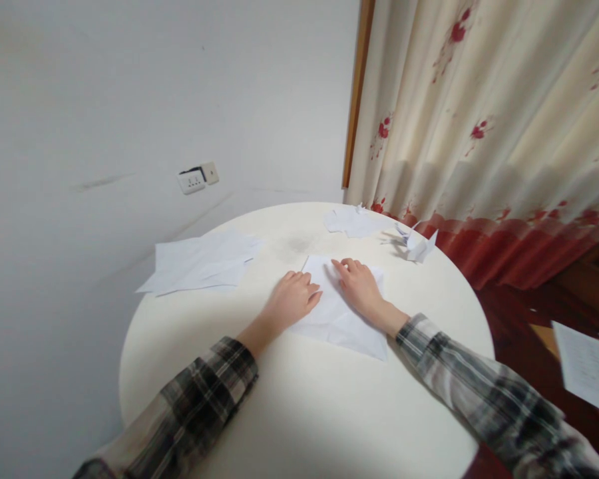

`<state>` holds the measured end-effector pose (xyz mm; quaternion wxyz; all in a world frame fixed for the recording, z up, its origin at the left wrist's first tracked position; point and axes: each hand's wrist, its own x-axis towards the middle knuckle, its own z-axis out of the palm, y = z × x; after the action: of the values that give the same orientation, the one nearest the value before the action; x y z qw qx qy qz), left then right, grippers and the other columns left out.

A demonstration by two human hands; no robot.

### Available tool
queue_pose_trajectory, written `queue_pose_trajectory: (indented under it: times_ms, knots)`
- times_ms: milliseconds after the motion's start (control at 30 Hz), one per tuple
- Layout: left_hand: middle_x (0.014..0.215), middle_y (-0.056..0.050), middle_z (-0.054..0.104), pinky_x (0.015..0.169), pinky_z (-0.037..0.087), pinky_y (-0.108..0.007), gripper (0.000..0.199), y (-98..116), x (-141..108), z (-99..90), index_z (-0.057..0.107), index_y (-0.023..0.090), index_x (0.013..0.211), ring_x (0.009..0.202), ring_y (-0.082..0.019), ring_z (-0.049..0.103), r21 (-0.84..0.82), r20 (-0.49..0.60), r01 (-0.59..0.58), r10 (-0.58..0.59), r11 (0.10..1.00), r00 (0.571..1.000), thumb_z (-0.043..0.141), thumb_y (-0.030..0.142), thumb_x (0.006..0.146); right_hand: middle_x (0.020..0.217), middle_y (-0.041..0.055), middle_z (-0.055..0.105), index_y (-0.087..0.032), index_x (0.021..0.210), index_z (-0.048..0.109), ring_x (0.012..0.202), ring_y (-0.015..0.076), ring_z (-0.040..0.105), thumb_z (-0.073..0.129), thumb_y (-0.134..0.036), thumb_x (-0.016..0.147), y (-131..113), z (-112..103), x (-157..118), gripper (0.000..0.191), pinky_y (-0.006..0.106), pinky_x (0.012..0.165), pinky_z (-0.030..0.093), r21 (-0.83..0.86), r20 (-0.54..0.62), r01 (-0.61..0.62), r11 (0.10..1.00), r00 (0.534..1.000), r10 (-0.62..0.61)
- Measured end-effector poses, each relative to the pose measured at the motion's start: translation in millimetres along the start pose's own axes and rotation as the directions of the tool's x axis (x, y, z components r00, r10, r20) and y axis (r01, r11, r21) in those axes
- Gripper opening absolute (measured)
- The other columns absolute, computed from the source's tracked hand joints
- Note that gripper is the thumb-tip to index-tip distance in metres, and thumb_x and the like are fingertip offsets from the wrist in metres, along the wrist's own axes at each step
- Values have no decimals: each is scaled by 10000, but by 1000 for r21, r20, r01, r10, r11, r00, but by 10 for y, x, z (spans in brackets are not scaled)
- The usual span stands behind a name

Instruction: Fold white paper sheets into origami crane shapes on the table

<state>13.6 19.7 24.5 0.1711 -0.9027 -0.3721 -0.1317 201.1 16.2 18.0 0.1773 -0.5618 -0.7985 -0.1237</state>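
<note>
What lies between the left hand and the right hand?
In the head view, part of the paper lies between the left hand and right hand.

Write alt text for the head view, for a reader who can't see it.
A left hand and a right hand rest on a creased white sheet on a round table. Loose papers lie at its left, more papers and folded shapes toward its far right; behind are a wall and a curtain.

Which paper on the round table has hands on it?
The creased sheet nearest the person: left hand and right hand both lie on it. No hand touches the paper pile at left, the far papers or the folded shape at right.
</note>
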Motion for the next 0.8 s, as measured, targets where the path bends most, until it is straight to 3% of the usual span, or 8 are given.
queue_pose_trajectory:
  times_ms: [100,167,300,433,567,800]
  knots:
    - [714,-85,581,742,386,-372,308,90,21,-52,637,146,711,798,-218,538,54,-33,39,-37,998,999,395,262,861,1024,91,585,-174,1170,492,898,191,539,402,-102,848,-97,28,-25,343,300,781,434,112,35,123,986,991,-127]
    - [766,-95,589,757,397,-381,256,118,19,-31,621,131,748,829,-231,537,52,-36,64,-62,997,997,416,250,846,984,76,606,-172,1124,521,928,179,541,396,-116,857,-143,63,-45,300,287,812,433,212,45,194,958,977,-208]
    - [1078,-116,579,900,390,-328,286,93,-26,173,526,91,1075,1036,-199,511,-124,-5,48,-49,991,999,392,207,850,1132,132,569,-95,1193,456,1076,181,501,359,-193,885,-185,134,-78,338,308,921,401,358,28,217,908,970,-243]
    - [1350,-152,400,1031,290,-333,461,17,-76,406,352,61,1284,1257,-200,351,-188,81,79,-64,979,995,297,316,903,1381,205,329,-11,1339,258,1288,223,299,314,-415,897,-158,189,-89,602,370,1059,262,380,93,260,888,944,-316]
    - [1404,-129,325,1062,245,-348,569,-19,-89,449,322,94,1322,1307,-212,264,-186,150,137,-110,973,983,258,463,893,1436,176,219,-50,1371,229,1335,250,181,246,-624,832,-56,218,-72,788,407,1080,199,353,223,191,916,934,-280]
    - [1408,-123,317,1063,245,-366,611,-54,-129,360,325,95,1326,1312,-213,255,-160,182,224,-194,961,964,250,504,878,1457,141,160,-89,1388,207,1349,237,126,134,-684,801,395,274,-15,839,419,1079,159,188,349,-8,982,935,-59]
